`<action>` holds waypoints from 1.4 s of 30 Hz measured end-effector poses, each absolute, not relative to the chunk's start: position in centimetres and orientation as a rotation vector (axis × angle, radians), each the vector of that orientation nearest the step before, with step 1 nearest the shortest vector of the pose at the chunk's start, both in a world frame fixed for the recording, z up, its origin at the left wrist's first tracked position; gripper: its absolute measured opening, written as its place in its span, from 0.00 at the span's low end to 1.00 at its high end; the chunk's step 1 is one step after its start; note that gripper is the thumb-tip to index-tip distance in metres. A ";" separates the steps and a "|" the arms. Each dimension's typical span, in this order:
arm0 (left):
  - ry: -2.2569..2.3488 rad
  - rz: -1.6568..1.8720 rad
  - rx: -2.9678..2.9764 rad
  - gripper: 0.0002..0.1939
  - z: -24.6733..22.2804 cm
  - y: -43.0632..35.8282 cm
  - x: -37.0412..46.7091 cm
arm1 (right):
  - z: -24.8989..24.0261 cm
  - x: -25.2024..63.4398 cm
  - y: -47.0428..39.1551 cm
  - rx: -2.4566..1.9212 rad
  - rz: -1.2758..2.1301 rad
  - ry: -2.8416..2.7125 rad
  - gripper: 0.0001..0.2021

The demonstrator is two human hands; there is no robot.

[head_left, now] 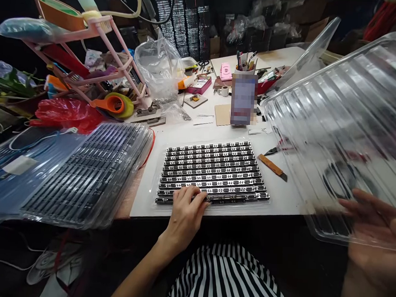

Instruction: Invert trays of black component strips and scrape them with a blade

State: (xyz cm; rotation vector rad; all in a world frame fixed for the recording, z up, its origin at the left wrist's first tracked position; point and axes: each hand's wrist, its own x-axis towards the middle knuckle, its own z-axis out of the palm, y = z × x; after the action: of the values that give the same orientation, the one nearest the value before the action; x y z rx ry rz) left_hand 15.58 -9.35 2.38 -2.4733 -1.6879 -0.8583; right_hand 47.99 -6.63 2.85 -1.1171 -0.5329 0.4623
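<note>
A clear plastic tray (pixel 154 188) lies on the white worktop, filled with rows of black strips (pixel 213 171) carrying metal connectors. My left hand (pixel 185 211) reaches over its near edge, fingers curled and pressed together on the frontmost strip (pixel 230 200), which sits at a different angle from those behind. At the right, my right hand (pixel 375 222) grips a second, ribbed clear plastic tray (pixel 338 102), raised and tilted off the table. That tray and hand are blurred, and the worktop shows through the plastic.
Left stands a stack of filled clear trays (pixel 81 178) with cables beside it. Right of the middle tray lie an orange-handled cutter (pixel 272 167) and pliers (pixel 273 150). Behind are a phone (pixel 243 100), a pen cup (pixel 246 65), plastic bags (pixel 160 68) and a pink rack (pixel 120 44).
</note>
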 end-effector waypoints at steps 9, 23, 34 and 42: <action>-1.326 -0.861 -2.749 0.18 0.8 -11.5 20.4 | 3.1 47.8 -6.8 -1.056 0.391 -0.634 0.25; -1.442 -0.945 -2.766 0.15 1.3 -11.0 21.5 | 3.2 47.6 -6.8 -1.029 0.406 -0.656 0.24; -1.422 -0.816 -2.720 0.20 0.0 -10.7 24.2 | 3.4 48.5 -7.5 -1.033 0.420 -0.667 0.25; -1.430 -0.748 -2.796 0.21 0.4 -10.5 24.0 | 3.3 48.1 -7.5 -1.017 0.458 -0.681 0.23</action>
State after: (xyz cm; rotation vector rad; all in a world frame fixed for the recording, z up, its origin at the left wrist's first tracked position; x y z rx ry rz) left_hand 23.96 -10.52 0.38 -2.7962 -1.4300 -0.7479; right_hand 48.07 -7.52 3.31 -1.0168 -0.6810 0.4581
